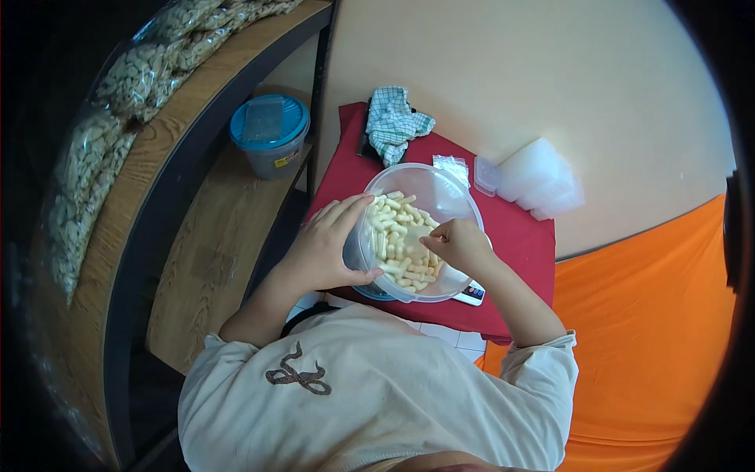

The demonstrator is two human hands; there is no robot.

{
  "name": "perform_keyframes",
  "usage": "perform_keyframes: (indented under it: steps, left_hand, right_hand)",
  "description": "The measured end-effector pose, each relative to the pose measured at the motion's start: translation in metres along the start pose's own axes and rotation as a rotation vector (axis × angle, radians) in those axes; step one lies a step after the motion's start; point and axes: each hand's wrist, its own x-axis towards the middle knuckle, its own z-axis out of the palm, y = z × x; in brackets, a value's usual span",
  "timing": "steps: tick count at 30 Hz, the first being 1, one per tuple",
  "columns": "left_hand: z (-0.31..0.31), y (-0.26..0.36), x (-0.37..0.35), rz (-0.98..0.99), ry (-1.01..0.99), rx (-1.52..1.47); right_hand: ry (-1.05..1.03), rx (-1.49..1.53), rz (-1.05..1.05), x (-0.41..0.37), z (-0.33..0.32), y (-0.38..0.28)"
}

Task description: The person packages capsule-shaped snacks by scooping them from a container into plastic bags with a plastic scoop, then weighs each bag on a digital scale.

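Observation:
A large clear plastic tub (464, 197) stands tilted on the red-covered table, with many pale finger-shaped pieces (393, 228) inside. My left hand (326, 240) grips the tub's left rim, thumb near the front and fingers at the back. Over the right part of the tub, my right hand (460, 245) is closed, its fingertips pinched around something I cannot make out, close to a translucent, pale shape among the pieces.
A checkered cloth (393, 126), a small plastic packet (451, 168) and stacked clear containers (539, 177) lie at the table's back. A white device (470, 294) is beside the tub. Shelves at left hold a blue-lidded bucket (271, 141) and filled bags (98, 157). Orange fabric (645, 315) hangs right.

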Motion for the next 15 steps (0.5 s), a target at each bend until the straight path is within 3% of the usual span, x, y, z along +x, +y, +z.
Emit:
perform_keyframes:
  steps: [1, 5, 7, 11, 15]
  left_hand:
    - [-0.001, -0.001, 0.001, 0.006, -0.005, 0.002]
    - [-0.003, -0.004, 0.003, 0.010, -0.027, 0.031]
    - [-0.004, -0.004, 0.004, 0.001, -0.026, 0.050]
    - [0.001, -0.004, 0.006, 0.017, -0.019, 0.022]
    - [-0.003, -0.003, 0.008, 0.033, -0.050, 0.081]
  right_hand:
    - [-0.139, 0.070, 0.052, -0.001, -0.005, -0.005]
    - [-0.107, 0.053, 0.065, 0.004, 0.002, -0.003]
    - [-0.115, 0.277, -0.038, 0.008, 0.007, 0.004]
    - [0.021, 0.142, -0.143, 0.005, 0.018, -0.004]
    - [-0.054, 0.240, -0.142, 0.015, 0.022, -0.002]
